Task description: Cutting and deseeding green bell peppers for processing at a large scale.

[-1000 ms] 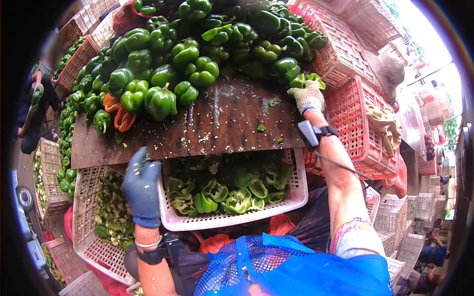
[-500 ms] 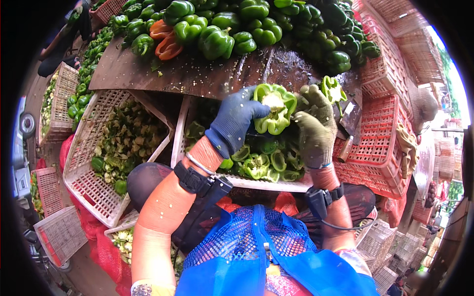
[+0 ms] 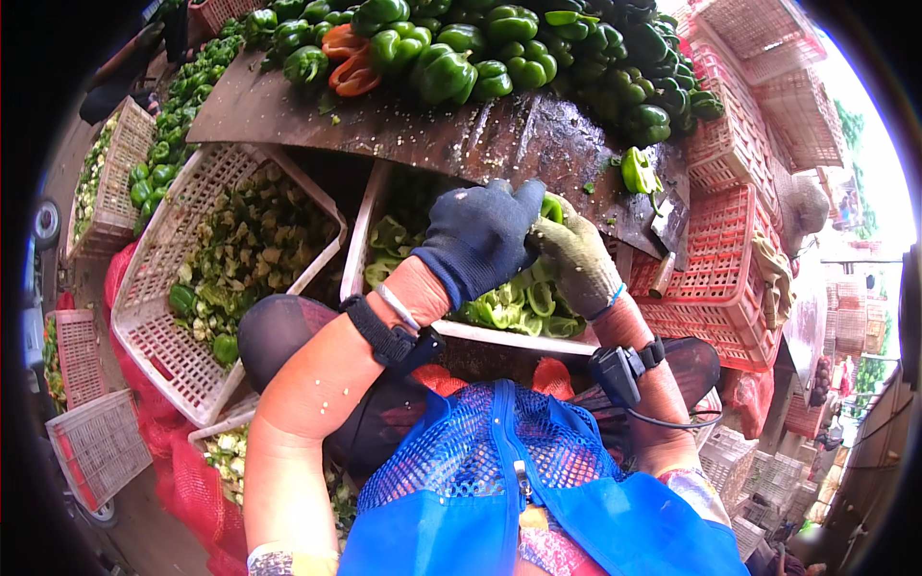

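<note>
My left hand (image 3: 485,230), in a dark blue glove, and my right hand (image 3: 576,252), in a grubby knit glove, meet over a white crate (image 3: 471,336) of opened pepper halves. Both are closed round a green pepper piece (image 3: 551,209), mostly hidden by the fingers. Above them on a brown board (image 3: 384,127) lie a pile of whole green peppers (image 3: 442,72), orange pepper pieces (image 3: 353,72) and a cut green pepper (image 3: 637,171). A cleaver (image 3: 669,223) rests at the board's right end.
A white crate (image 3: 154,288) of pepper scraps stands left, beside red mesh sacks (image 3: 192,499) and more peppers (image 3: 154,182). Stacked red crates (image 3: 701,288) are on the right with a cloth glove (image 3: 768,259) over one. A person's dark-clothed leg (image 3: 173,29) shows top left.
My hands came together from apart: my right left the board's far side, my left rose. The pepper half seen facing up half a second ago is now largely covered by my fingers.
</note>
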### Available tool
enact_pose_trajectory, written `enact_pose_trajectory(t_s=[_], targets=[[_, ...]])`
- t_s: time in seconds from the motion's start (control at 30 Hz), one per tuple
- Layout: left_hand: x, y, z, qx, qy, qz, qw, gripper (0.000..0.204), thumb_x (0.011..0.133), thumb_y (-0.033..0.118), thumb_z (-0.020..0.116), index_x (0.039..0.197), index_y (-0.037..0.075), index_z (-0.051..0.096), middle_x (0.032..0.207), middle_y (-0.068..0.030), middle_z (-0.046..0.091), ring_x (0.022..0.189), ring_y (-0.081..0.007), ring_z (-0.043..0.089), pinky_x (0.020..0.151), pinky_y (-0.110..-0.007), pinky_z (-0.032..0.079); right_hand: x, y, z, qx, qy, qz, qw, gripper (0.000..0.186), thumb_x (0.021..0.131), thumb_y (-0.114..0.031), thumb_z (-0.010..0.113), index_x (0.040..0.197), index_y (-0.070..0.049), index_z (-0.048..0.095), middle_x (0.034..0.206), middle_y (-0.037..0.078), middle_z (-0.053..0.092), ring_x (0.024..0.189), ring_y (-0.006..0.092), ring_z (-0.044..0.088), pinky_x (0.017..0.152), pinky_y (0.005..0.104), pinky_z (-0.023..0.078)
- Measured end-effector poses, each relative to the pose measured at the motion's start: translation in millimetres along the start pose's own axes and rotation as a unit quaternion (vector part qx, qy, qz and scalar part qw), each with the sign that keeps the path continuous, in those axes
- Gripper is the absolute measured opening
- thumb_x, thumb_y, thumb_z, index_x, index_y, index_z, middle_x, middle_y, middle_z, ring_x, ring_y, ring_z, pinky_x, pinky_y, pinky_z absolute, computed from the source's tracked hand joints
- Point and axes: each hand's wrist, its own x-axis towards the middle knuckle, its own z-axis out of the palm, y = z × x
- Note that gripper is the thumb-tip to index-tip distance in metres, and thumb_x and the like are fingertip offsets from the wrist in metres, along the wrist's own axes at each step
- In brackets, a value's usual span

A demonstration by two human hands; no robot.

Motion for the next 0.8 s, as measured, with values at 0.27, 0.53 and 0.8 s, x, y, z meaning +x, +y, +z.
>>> enact_pose_trajectory(t_s=[0.27,0.53,0.8], targets=[[-12,-11,10,-0.043,0.002,-0.04,0.998,0.028,0.089,0.027,0.064,0.11,0.008,0.063,0.075,-0.019,0.067,0.074,-0.0367,0.068,0.062,-0.047,0.053,-18,3,2,0.239,-0.05,0.045,0.969,0.053,0.083,-0.015,0.067,0.132,0.001,0.057,0.105,0.002,0.064,0.09,0.0104,0.06,0.083,0.0252,0.05],[-10,-27,-11,-0.475,-0.11,-0.2,0.85,0.025,0.091,0.014,0.058,0.107,-0.002,0.069,0.075,-0.0055,0.069,0.064,-0.0098,0.066,0.055,-0.026,0.052,-22,14,-14,0.097,-0.085,-0.059,0.99,0.04,0.083,-0.008,0.064,0.122,0.0,0.061,0.111,0.01,0.066,0.091,0.017,0.062,0.084,0.0278,0.051],[-14,-11,-26,-0.568,-0.045,-0.245,0.784,0.031,0.09,0.012,0.056,0.114,-0.004,0.066,0.076,-0.0053,0.066,0.052,-0.0084,0.057,0.049,-0.023,0.047,-5,4,-4,0.147,-0.022,0.075,0.986,0.031,0.081,-0.01,0.065,0.11,0.0,0.068,0.092,0.002,0.07,0.078,0.0075,0.06,0.071,0.0259,0.052]])
